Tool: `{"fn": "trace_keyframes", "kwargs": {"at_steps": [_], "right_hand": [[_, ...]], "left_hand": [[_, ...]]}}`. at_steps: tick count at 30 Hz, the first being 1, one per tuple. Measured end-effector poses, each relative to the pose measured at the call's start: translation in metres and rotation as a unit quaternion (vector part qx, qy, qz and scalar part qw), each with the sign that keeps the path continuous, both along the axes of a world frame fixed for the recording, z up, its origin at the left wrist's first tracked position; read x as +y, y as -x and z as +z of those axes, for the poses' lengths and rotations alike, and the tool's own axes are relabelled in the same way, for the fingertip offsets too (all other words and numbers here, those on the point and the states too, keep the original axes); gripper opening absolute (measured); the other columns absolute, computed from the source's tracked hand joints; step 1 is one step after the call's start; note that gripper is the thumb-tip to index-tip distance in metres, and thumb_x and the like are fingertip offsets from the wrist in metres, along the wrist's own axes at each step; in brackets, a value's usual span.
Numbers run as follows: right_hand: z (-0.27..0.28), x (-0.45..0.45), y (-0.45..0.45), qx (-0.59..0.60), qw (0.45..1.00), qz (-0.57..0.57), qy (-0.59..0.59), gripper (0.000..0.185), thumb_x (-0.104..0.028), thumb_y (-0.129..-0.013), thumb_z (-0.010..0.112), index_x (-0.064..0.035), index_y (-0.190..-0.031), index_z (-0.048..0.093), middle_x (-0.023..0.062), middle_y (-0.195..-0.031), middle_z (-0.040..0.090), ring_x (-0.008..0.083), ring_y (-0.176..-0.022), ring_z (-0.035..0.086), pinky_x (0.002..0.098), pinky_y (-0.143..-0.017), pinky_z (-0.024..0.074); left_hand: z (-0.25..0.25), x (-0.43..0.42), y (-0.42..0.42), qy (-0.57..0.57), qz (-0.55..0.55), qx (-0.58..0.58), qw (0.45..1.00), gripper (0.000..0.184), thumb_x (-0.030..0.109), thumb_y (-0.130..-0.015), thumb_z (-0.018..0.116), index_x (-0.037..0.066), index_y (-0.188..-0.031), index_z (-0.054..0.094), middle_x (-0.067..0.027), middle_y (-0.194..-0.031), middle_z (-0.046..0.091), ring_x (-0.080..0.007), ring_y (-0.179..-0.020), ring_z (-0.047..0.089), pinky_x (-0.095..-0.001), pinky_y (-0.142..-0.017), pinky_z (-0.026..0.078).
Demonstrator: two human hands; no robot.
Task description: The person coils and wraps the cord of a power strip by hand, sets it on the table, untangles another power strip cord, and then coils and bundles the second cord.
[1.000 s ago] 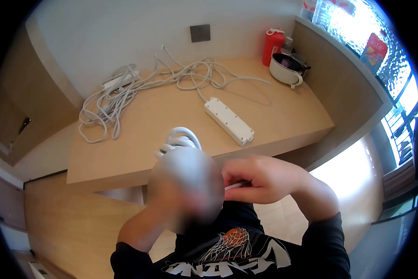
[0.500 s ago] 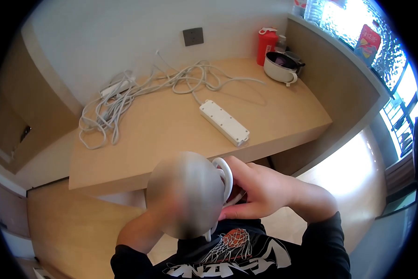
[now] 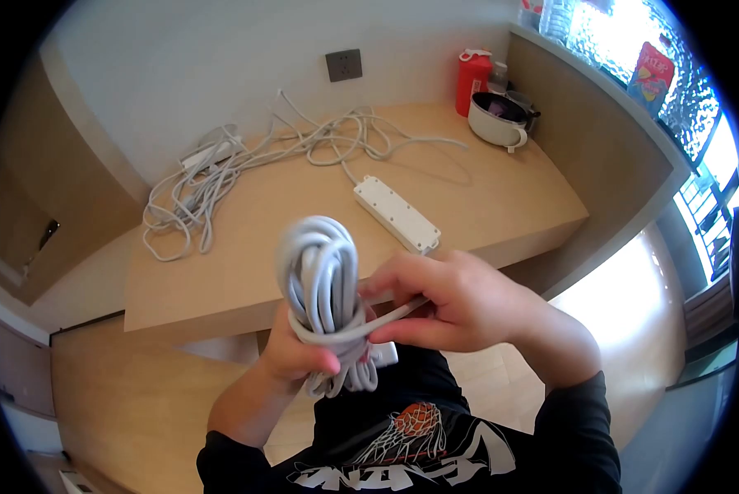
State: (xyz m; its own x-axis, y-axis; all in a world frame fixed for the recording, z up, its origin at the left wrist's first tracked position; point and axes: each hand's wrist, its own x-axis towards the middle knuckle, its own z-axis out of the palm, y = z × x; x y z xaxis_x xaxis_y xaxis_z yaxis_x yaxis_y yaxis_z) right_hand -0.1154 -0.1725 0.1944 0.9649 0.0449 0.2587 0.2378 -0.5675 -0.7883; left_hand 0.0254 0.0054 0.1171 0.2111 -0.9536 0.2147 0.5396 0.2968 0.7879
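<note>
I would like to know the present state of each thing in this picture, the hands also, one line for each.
Cable bundle: coiled, one strand crossing its middle
Left hand: closed around the bundle
Right hand: pinching the strand
Near power strip: lying on the desk
Loose cords: tangled
Far white strip: partly covered by cords
Wall socket: nothing plugged in
White pot: upright, uncovered, something inside
Red bottle: upright
</note>
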Motion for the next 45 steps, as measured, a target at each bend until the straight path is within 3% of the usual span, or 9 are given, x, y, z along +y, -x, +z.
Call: {"fn": "trace_keyframes", "kwargs": {"at_steps": [5, 13, 20, 24, 27, 31, 38, 42, 45], "right_hand": [[0.004, -0.004, -0.004, -0.063, 0.998, 0.016, 0.024, 0.036, -0.026, -0.073, 0.087, -0.0041, -0.075, 0.058, 0.0026, -0.061, 0.06, 0.0136, -0.049, 0.057, 0.025, -0.047, 0.0424], [-0.011, -0.003, -0.006, -0.073, 0.995, 0.051, -0.042, 0.047, -0.044, -0.072, 0.083, -0.0044, -0.09, 0.065, 0.0102, -0.066, 0.064, 0.0276, -0.061, 0.067, 0.0319, -0.057, 0.0507], [-0.008, -0.002, 0.005, -0.09, 0.996, -0.02, 0.017, 0.045, -0.045, -0.078, 0.078, -0.0046, -0.093, 0.067, 0.0112, -0.068, 0.065, 0.0312, -0.061, 0.065, 0.0343, -0.057, 0.0502], [0.003, 0.016, -0.002, -0.035, 0.997, -0.046, 0.047, 0.041, -0.041, -0.082, 0.076, -0.0031, -0.091, 0.062, 0.011, -0.069, 0.065, 0.0316, -0.059, 0.063, 0.0365, -0.056, 0.0496], [0.007, 0.021, -0.009, -0.044, 0.996, -0.023, 0.074, 0.036, -0.037, -0.086, 0.071, -0.0036, -0.088, 0.059, 0.0118, -0.065, 0.063, 0.0335, -0.058, 0.061, 0.04, -0.055, 0.0477], [0.0, 0.014, 0.003, -0.061, 0.997, 0.038, 0.008, 0.019, -0.017, -0.088, 0.071, -0.0055, -0.09, 0.056, 0.008, -0.073, 0.059, 0.0276, -0.064, 0.057, 0.0335, -0.061, 0.0473], [0.011, 0.012, 0.021, 0.042, 0.996, -0.044, -0.062, 0.05, -0.011, -0.072, 0.088, -0.0036, -0.107, 0.053, 0.0047, -0.1, 0.058, 0.0082, -0.084, 0.056, 0.0233, -0.07, 0.0468], [0.001, 0.019, 0.003, -0.075, 0.932, -0.004, -0.354, 0.057, -0.003, -0.067, 0.089, -0.0012, -0.108, 0.05, 0.012, -0.11, 0.057, 0.0172, -0.097, 0.059, 0.0333, -0.088, 0.0507], [-0.011, 0.031, -0.003, -0.191, 0.912, 0.018, -0.362, 0.058, 0.001, -0.068, 0.087, -0.0005, -0.111, 0.049, 0.0168, -0.117, 0.056, 0.0221, -0.104, 0.059, 0.0374, -0.092, 0.0506]], "left_hand": [[-0.01, -0.019, -0.003, 0.065, -0.315, 0.139, 0.936, 0.076, 0.027, -0.066, 0.088, -0.002, -0.124, 0.048, -0.0207, -0.095, 0.064, -0.0297, -0.088, 0.066, -0.0405, -0.076, 0.055], [-0.025, -0.031, -0.007, 0.12, -0.344, 0.038, 0.931, 0.094, 0.034, -0.06, 0.092, -0.001, -0.134, 0.045, -0.0159, -0.111, 0.063, -0.0282, -0.103, 0.064, -0.0411, -0.089, 0.051], [0.01, -0.004, 0.006, -0.067, 0.084, -0.016, 0.994, 0.088, 0.033, -0.058, 0.096, 0.004, -0.128, 0.051, -0.0109, -0.114, 0.061, -0.0202, -0.108, 0.059, -0.0391, -0.094, 0.048], [0.014, -0.005, 0.009, 0.01, 0.106, -0.136, 0.985, 0.075, 0.029, -0.057, 0.097, 0.003, -0.114, 0.055, -0.0047, -0.108, 0.06, -0.0167, -0.103, 0.058, -0.033, -0.093, 0.046], [0.004, -0.012, -0.003, -0.02, 0.093, -0.136, 0.986, 0.112, 0.058, -0.049, 0.089, 0.001, -0.134, 0.043, -0.0115, -0.12, 0.06, -0.0217, -0.107, 0.062, -0.0374, -0.091, 0.054], [0.006, -0.01, -0.002, -0.023, 0.136, -0.124, 0.983, 0.109, 0.086, -0.058, 0.065, 0.001, -0.125, 0.049, -0.0104, -0.11, 0.061, -0.0206, -0.095, 0.064, -0.033, -0.079, 0.056], [-0.009, -0.014, -0.01, 0.093, -0.041, 0.062, 0.993, 0.085, 0.057, -0.07, 0.074, -0.004, -0.124, 0.048, -0.0188, -0.097, 0.062, -0.0276, -0.079, 0.065, -0.0366, -0.066, 0.056], [-0.014, -0.024, 0.006, 0.171, -0.165, 0.169, 0.956, 0.087, 0.044, -0.07, 0.08, -0.003, -0.132, 0.04, -0.0233, -0.094, 0.062, -0.032, -0.074, 0.066, -0.0417, -0.061, 0.056], [-0.013, -0.033, 0.009, 0.247, -0.23, 0.191, 0.922, 0.087, 0.039, -0.069, 0.081, -0.001, -0.132, 0.038, -0.0245, -0.096, 0.062, -0.0327, -0.075, 0.066, -0.0424, -0.061, 0.056]]}}
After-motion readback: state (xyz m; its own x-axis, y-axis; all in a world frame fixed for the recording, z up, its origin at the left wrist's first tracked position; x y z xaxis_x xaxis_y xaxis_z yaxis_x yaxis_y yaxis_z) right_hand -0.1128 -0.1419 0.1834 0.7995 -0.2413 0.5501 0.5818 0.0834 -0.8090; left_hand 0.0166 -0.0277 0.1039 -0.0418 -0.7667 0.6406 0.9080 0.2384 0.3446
